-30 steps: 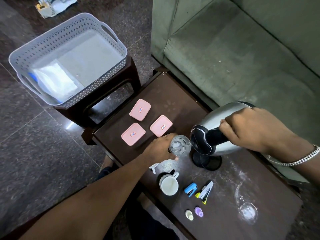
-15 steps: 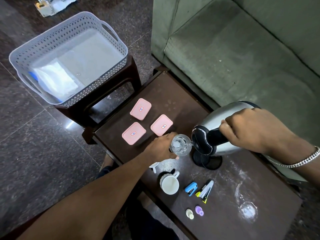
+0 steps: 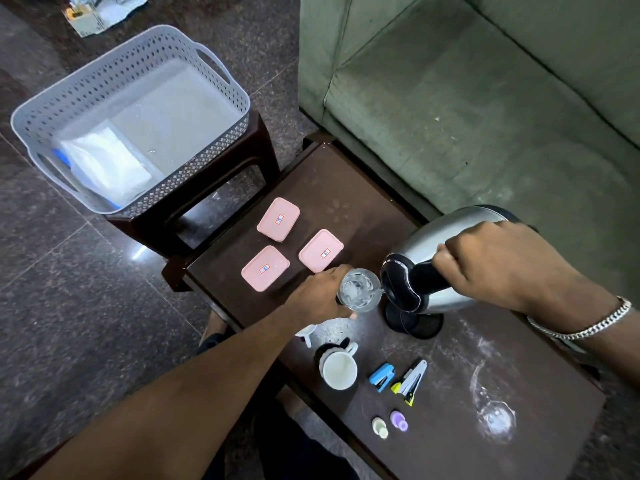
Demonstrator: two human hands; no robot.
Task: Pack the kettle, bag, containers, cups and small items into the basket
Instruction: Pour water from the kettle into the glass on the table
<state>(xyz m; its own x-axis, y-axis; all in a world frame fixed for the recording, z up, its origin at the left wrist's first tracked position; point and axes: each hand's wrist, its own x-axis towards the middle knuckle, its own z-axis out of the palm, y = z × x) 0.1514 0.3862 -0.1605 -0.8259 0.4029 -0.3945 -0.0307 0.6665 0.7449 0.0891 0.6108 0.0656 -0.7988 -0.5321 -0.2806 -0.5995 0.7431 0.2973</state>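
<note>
My right hand (image 3: pixel 498 265) grips the black handle of the steel kettle (image 3: pixel 426 247), tilted with its spout over a clear glass (image 3: pixel 358 290). A thin stream of water runs into that glass, which my left hand (image 3: pixel 318 296) holds on the dark table (image 3: pixel 332 181). The kettle's black base (image 3: pixel 419 323) sits below it. Three pink lidded containers (image 3: pixel 278 219) (image 3: pixel 321 250) (image 3: pixel 265 268) lie to the left. A white mug (image 3: pixel 338 369), blue stapler (image 3: pixel 381 375), a second stapler (image 3: pixel 412 381), two small bottles (image 3: pixel 380 427) (image 3: pixel 399 420) and another glass (image 3: pixel 496 419) stand nearer. The grey basket (image 3: pixel 221 95) holds a white bag (image 3: pixel 107 164).
The basket rests on a dark stool (image 3: pixel 252 161) left of the table. A green sofa (image 3: pixel 485 98) runs along the table's far right side. Crumpled paper (image 3: pixel 100 12) lies on the floor at the top left. Another white cup (image 3: pixel 306 332) peeks from under my left wrist.
The kettle has tipped a little further toward the glass and water now streams in. Both hands stay in nearly the same places.
</note>
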